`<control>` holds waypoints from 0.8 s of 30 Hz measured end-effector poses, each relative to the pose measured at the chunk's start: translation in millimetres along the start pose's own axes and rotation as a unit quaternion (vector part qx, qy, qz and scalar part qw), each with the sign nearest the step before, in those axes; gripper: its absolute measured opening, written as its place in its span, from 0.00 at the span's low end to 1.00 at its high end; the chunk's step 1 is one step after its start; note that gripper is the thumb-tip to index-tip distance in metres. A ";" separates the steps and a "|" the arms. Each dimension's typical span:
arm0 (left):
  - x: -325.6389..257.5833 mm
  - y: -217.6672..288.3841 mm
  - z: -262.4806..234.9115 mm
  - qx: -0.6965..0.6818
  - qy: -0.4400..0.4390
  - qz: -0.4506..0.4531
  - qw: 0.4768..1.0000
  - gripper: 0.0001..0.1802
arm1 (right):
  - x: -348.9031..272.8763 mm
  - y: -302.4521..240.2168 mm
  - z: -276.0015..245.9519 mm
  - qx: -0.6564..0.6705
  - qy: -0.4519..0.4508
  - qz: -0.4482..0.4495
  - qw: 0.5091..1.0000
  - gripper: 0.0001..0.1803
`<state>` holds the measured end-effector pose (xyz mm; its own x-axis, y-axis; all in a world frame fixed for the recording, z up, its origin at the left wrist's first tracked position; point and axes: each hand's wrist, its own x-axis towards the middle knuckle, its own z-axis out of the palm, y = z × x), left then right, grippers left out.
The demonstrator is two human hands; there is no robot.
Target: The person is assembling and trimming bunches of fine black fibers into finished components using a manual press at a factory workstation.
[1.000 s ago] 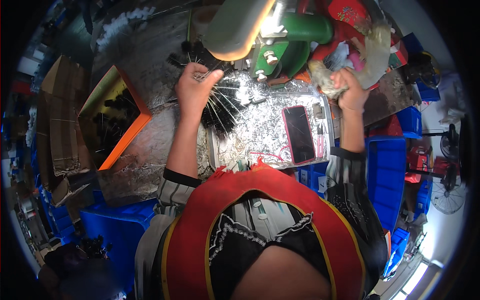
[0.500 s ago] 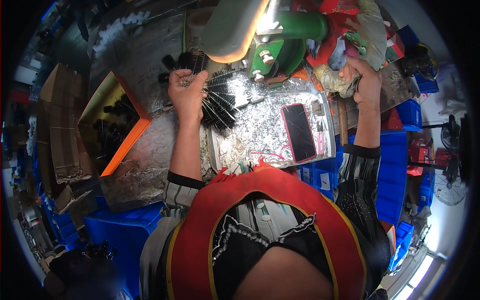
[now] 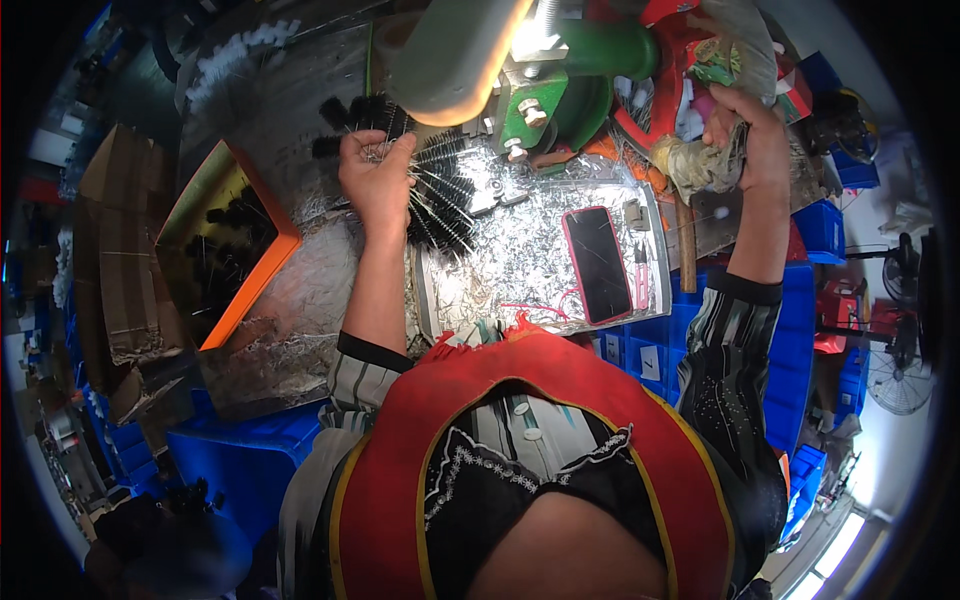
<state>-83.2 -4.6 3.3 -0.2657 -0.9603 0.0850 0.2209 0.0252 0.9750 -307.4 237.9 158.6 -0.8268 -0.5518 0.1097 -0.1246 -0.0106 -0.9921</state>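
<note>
Several small black bristle brushes (image 3: 440,200) with thin wire stems fan out from my left hand (image 3: 376,190), its fingers closed round the stems. More black bristle heads poke out beyond the fingertips. Close by on the right stands a green machine (image 3: 545,110) with bolts on its side. My right hand (image 3: 757,140) is wrapped round a grip bound in pale, worn wrapping (image 3: 700,170), beside the red part of the machine. Below the brushes, a small metal fitting (image 3: 498,198) lies on the shiny foil-like work surface (image 3: 470,285).
A phone in a pink case (image 3: 598,265) lies on the foil surface, beside a small pink-handled tool (image 3: 641,270). An orange-edged box (image 3: 285,245) of black brushes stands at left, next to cardboard (image 3: 130,250). Blue bins (image 3: 240,440) sit near my body. A lamp hood (image 3: 455,60) hangs overhead.
My right hand and the wrapped grip have shifted rightward and slightly away from me. The left hand stays nearly in place, the brushes in it tilting a little.
</note>
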 end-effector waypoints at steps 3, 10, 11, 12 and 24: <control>-1.5 3.5 -1.0 0.016 -0.002 0.002 1.000 0.17 | -9.7 50.5 11.8 0.044 0.061 -0.099 0.992 0.08; 1.6 6.8 -5.2 0.075 -0.102 -0.075 0.989 0.23 | -10.9 95.4 10.3 0.130 0.073 -0.109 0.983 0.08; -0.4 6.5 -7.9 0.076 -0.102 -0.075 0.989 0.23 | -9.5 86.1 8.1 0.131 0.074 -0.109 0.983 0.08; -3.1 7.8 -12.8 0.049 -0.147 -0.056 0.986 0.23 | -11.6 70.8 6.3 0.130 0.032 -0.095 0.986 0.09; -3.8 -6.4 -7.9 -0.034 -0.105 0.000 0.994 0.15 | -10.0 47.2 9.4 0.068 0.057 -0.013 0.996 0.17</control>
<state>-76.2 -3.3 -4.9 -0.4540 -0.8811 0.1321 0.2817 -0.0012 0.9595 -299.9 235.1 110.1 -0.8826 -0.4510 0.1329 -0.0765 -0.1411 -0.9870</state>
